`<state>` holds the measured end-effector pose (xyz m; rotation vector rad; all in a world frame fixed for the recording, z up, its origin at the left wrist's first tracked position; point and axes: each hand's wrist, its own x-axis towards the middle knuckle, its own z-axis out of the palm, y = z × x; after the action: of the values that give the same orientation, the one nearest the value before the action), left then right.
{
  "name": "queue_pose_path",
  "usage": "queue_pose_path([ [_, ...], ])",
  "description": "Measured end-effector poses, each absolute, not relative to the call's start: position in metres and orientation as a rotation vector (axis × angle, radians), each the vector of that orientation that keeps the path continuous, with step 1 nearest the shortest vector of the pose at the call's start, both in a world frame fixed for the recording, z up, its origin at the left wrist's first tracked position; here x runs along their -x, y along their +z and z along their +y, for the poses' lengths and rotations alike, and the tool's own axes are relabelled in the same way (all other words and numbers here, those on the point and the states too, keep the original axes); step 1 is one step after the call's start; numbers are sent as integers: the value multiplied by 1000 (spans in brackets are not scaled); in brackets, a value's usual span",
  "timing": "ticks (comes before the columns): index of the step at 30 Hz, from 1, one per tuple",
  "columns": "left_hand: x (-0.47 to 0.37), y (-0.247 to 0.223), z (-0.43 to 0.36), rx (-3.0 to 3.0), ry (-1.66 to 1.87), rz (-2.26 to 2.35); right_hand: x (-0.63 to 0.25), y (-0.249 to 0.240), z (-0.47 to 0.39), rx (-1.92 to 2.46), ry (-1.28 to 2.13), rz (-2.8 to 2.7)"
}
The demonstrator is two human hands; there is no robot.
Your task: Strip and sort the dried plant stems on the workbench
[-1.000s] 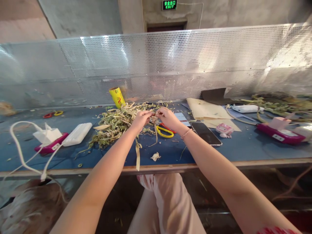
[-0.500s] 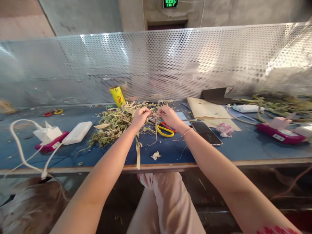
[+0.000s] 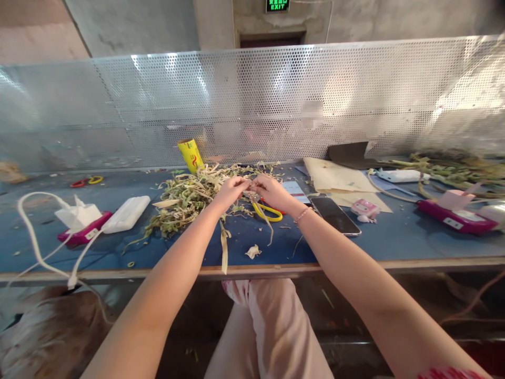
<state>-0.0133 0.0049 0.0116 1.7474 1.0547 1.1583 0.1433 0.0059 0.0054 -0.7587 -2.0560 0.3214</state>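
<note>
My left hand (image 3: 232, 191) and my right hand (image 3: 272, 191) meet fingertip to fingertip above the blue table. Both are closed in a pinch on a thin dried plant strip (image 3: 270, 229), whose pale tail hangs below them. The part between the fingers is mostly hidden. To the left of my hands lies a heap of dried, curled plant strips (image 3: 183, 197), green and straw-coloured. Scissors with yellow and red handles (image 3: 275, 218) lie under my right hand, their blades mostly covered. A pale scrap (image 3: 253, 251) rests closer to the table's front edge.
A black phone (image 3: 335, 215), a pink toy-like case (image 3: 365, 209) and brown paper (image 3: 335, 176) lie on the right. A yellow tube (image 3: 190, 156) leans behind the heap. Power strips (image 3: 84, 231) with cables and a white power bank (image 3: 127, 213) sit leftward. Perforated metal screen (image 3: 260, 105) closes the back.
My hands have drawn closer together, fingertips now nearly touching. The strip's hanging tail has swung to the right, across the scissors' yellow handle.
</note>
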Motion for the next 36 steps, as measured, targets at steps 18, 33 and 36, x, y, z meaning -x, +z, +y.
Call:
queue_pose_path([
  [18, 10, 16, -3, -1422, 957, 997, -146, 5, 6, 789, 262, -2038],
  [33, 16, 11, 7, -1869, 1070, 1252, -145, 2, 8, 784, 273, -2083],
  [36, 16, 11, 7, -2006, 1107, 1273, -144, 2, 8, 782, 289, -2079],
])
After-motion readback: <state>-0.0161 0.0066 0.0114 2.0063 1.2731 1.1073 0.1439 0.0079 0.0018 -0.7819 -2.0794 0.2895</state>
